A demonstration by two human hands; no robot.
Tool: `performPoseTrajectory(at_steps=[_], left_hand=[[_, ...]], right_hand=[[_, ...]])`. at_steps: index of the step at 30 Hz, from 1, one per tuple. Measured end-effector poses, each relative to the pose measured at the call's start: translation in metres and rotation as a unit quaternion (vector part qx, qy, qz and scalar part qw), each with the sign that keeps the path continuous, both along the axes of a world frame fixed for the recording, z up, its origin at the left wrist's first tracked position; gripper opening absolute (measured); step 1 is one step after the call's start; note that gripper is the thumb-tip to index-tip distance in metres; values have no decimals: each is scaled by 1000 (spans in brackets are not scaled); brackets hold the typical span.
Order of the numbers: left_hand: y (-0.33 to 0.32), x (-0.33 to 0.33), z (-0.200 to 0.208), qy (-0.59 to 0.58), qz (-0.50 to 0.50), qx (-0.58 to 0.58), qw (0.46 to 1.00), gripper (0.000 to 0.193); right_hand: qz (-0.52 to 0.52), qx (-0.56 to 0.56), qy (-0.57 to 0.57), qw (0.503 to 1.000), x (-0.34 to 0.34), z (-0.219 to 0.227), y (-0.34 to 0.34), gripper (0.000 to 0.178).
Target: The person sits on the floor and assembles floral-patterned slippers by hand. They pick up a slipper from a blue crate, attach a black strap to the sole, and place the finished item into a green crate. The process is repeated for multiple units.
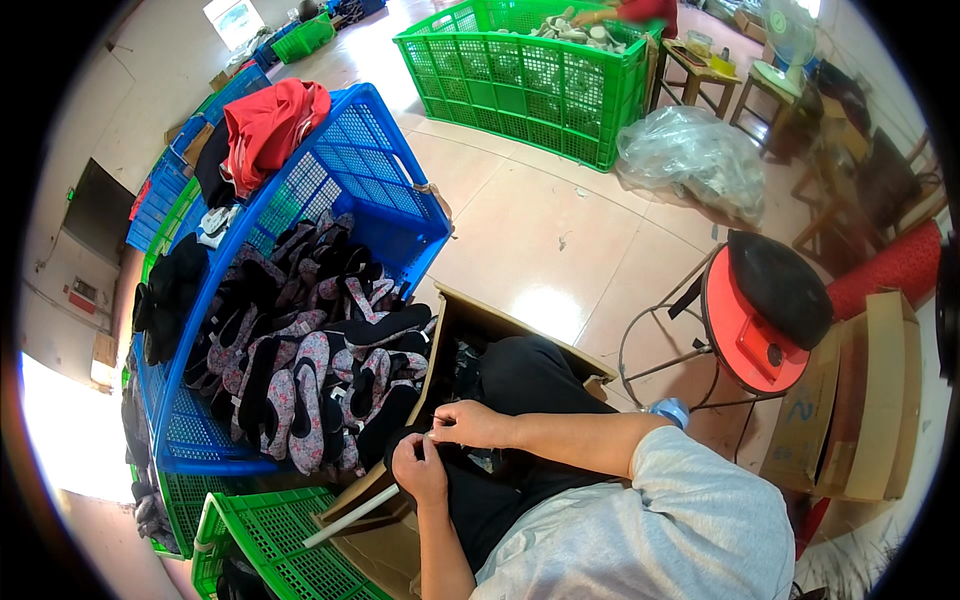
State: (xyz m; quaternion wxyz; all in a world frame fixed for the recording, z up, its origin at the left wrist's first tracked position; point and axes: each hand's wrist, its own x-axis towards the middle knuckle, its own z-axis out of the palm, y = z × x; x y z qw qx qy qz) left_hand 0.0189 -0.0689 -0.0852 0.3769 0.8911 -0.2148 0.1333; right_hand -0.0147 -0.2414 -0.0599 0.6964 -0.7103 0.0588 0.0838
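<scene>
My left hand (420, 470) and my right hand (468, 424) meet above my lap, close to the rim of a cardboard box (530, 335). Both are closed, with fingertips pinched close together. A dark bit shows by the left fingers, but I cannot make out what either hand holds. Just left of them, a blue plastic crate (370, 150) holds a heap of floral slippers (305, 405) with black soles, lying in all directions. Dark material (462, 370) shows inside the box, partly hidden by my leg.
A green crate (270, 530) and a white tube (350, 517) are at lower left. Red clothing (275, 125) hangs on the blue crate. A red-topped stool (740, 330) bears a black bag (778, 285). Farther off, a person's hand (595, 17) reaches into a large green crate (530, 95).
</scene>
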Motion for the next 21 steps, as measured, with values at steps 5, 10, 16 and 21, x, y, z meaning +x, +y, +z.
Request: performPoseTrajectory(at_steps=[5,10,16,21], left_hand=[[1,1,-2,6,-1,-7,1000,9],[-1,-1,2,12,-1,-8,1000,6],[0,0,2,2,-13,-4,1000,7],[0,0,1,-6,-8,-9,1000,6]], right_hand=[[0,2,3,1000,0,-1,0,24],[2,5,7,1000,2,-7,2,24],[-4,-7,-10,1000,2,-10,2,25],[-4,-11,-15,1000,1,-7,2,25]])
